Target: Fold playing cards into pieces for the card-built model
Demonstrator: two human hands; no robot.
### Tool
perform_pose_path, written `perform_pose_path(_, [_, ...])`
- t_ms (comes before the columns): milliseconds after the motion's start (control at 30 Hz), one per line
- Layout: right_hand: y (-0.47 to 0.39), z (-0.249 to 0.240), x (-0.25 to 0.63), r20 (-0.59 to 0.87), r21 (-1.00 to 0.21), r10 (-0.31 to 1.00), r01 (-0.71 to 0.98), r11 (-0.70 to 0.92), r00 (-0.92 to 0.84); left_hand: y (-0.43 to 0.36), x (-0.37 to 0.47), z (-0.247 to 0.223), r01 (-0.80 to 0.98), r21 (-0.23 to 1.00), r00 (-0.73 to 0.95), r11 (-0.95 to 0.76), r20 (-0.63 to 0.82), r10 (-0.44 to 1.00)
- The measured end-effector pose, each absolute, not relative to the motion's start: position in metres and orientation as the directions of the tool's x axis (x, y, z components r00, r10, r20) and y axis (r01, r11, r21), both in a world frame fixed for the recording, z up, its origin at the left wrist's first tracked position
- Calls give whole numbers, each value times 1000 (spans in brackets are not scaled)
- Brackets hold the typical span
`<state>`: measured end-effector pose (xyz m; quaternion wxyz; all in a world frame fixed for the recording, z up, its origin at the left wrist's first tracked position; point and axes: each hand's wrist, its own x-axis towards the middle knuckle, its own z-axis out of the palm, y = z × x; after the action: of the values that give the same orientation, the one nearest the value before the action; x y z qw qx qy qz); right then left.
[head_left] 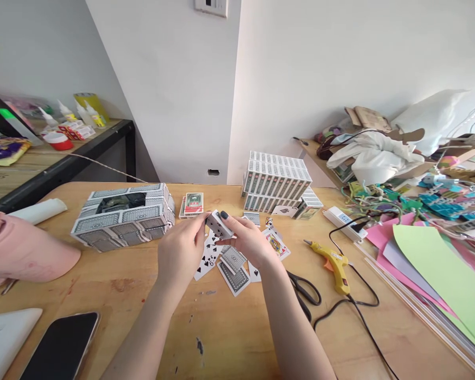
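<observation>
Above the middle of the table, my left hand and my right hand are both closed on a playing card with black spade marks. It looks bent or folded; whether it is one card or more I cannot tell. The left fingertips pinch its left edge, while the right thumb lies on top with fingers beneath. Below the hands are loose cards: a spade card, patterned card backs and a face card. Two card boxes lie just behind.
To the left stands a box covered in card backs. Stacked card packs stand at the back. On the right are scissors, a yellow glue gun, its cable, a power strip and coloured paper. A phone lies front left.
</observation>
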<state>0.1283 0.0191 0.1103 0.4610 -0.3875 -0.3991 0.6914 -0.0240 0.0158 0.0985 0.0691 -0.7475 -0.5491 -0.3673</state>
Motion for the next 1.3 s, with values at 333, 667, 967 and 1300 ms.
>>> perform_pose_path(333, [22, 108, 128, -179, -884, 962, -395, -250, -208, 16, -26, 98, 885, 292, 115, -362, 616, 779])
perform_pose_path(667, [21, 110, 136, -139, -838, 911, -444, -317, -388, 16, -26, 108, 783, 545, -108, -298, 593, 798])
perform_pose_path(967, [19, 114, 141, -173, -906, 957, -344, -247, -232, 17, -31, 112, 720, 655, -206, -230, 518, 830])
perform_pose_path(1300, [18, 119, 136, -144, -966, 971, -188, -180, -193, 14, -23, 109, 700, 470, 246, -538, 549, 799])
